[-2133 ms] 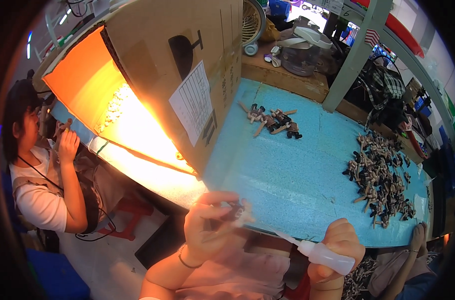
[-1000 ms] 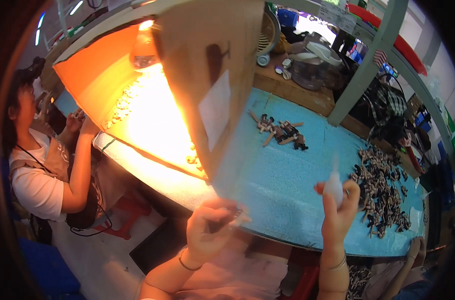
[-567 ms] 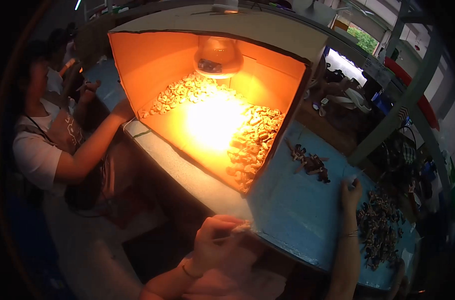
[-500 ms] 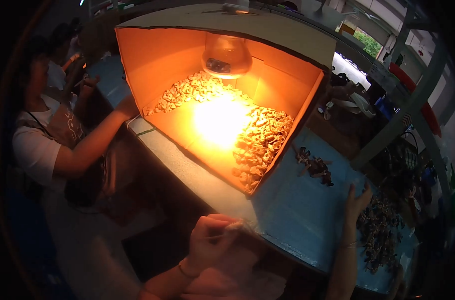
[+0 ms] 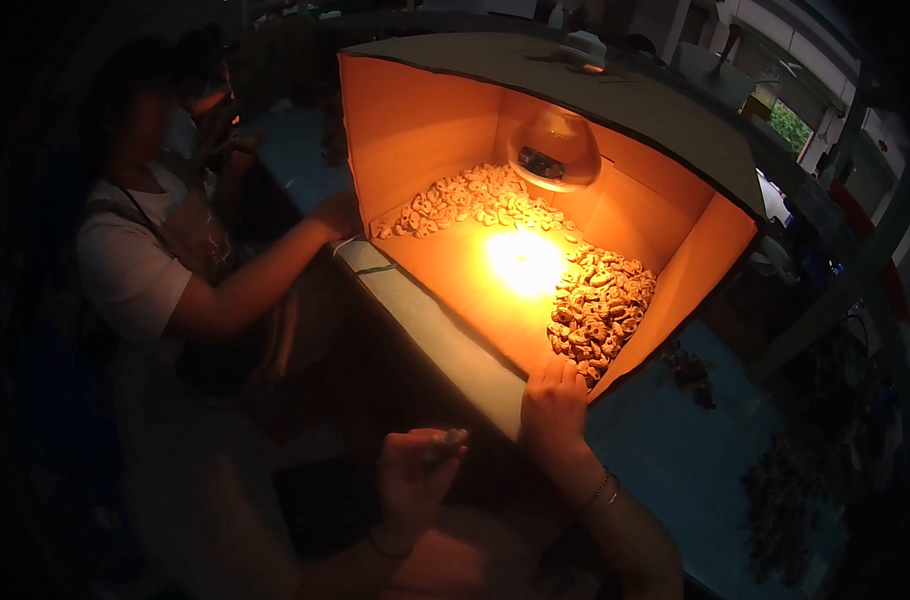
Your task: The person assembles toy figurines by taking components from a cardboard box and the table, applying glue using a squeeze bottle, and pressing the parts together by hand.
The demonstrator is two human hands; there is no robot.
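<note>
A cardboard box (image 5: 665,120) stands open toward me on the table, lit orange inside by a hanging lamp bulb (image 5: 553,150). Heaps of small pale parts (image 5: 600,305) lie on its floor. My right hand (image 5: 553,405) rests at the box's front lip, fingers reaching into the nearest heap. My left hand (image 5: 413,478) hovers low over my lap, closed around a small thin piece (image 5: 443,445) pinched at the fingertips.
A person in a white shirt (image 5: 135,270) sits on the left, one arm (image 5: 275,265) stretched to the box's left corner. The blue table (image 5: 675,450) carries dark small parts (image 5: 690,368) right of the box.
The view swung left from the blue table to the lit box. My right hand let go of the white tube it held and moved to the box's front edge.
</note>
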